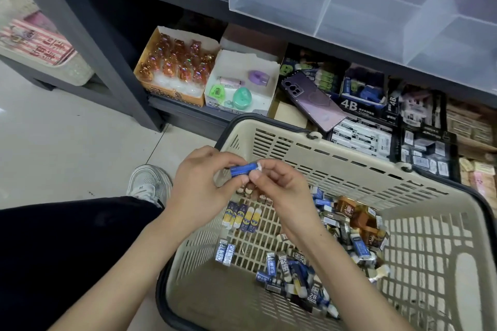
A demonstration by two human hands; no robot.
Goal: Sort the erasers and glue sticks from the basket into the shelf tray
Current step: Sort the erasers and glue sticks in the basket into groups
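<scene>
A beige slotted basket (349, 158) stands on the floor in front of me, with several small erasers (290, 269) and glue sticks (242, 216) scattered on its bottom. Both hands hover above its left rim. My left hand (199, 191) and my right hand (279, 188) pinch the two ends of one blue-sleeved eraser (243, 168) between them. The clear divided shelf tray (363, 8) sits on the shelf above at the upper right, and its compartments look bare.
The low shelf behind the basket holds a box of orange bear figures (174, 64), a white box of sharpeners (242, 83), a purple phone (312, 101) and black eraser boxes (371, 105). My shoe (148, 183) and dark trouser leg are at the left.
</scene>
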